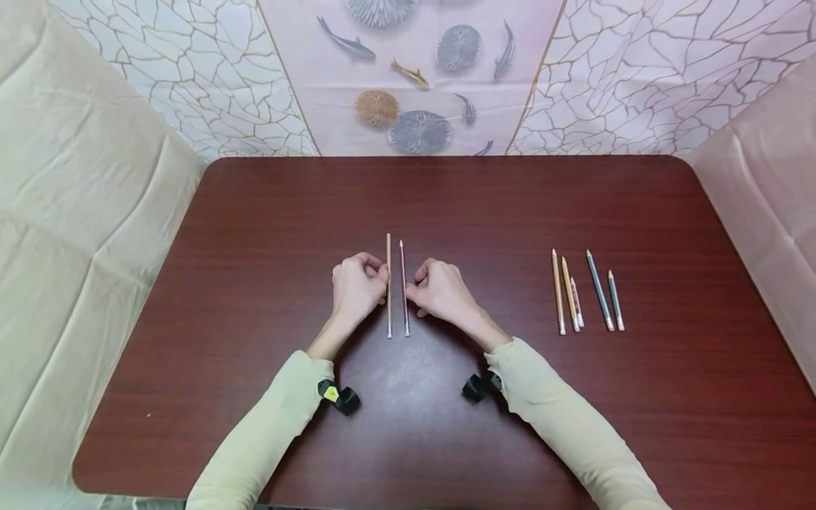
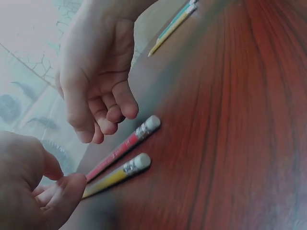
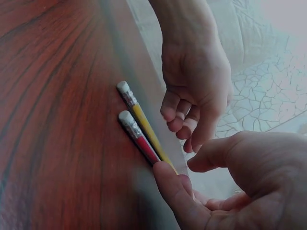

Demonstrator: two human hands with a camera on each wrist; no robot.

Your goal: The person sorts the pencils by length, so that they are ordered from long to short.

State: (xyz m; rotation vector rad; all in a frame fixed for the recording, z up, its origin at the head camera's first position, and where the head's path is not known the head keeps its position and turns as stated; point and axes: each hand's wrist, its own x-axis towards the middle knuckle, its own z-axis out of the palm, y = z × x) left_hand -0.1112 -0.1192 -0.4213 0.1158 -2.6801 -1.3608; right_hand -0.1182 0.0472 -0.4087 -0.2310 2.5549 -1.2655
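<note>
Two pencils with white erasers lie nearly parallel between the hands, eraser ends toward me. The yellow pencil (image 1: 389,312) is on the left, the red pencil (image 1: 404,290) on the right, with a narrow gap between them. My left hand (image 1: 357,287) touches the yellow pencil at about mid-length, its fingers loosely bent. My right hand (image 1: 446,290) has a fingertip against the red pencil's right side. In the right wrist view, that hand's thumb and forefinger stand apart. Both pencils' far ends are hidden by the hands in the wrist views.
Several more pencils lie to the right on the brown table (image 1: 484,205): a long yellow pencil (image 1: 557,290), another yellow pencil (image 1: 569,294), a short red patterned pencil (image 1: 576,301), a long blue pencil (image 1: 599,289) and a shorter blue pencil (image 1: 615,301).
</note>
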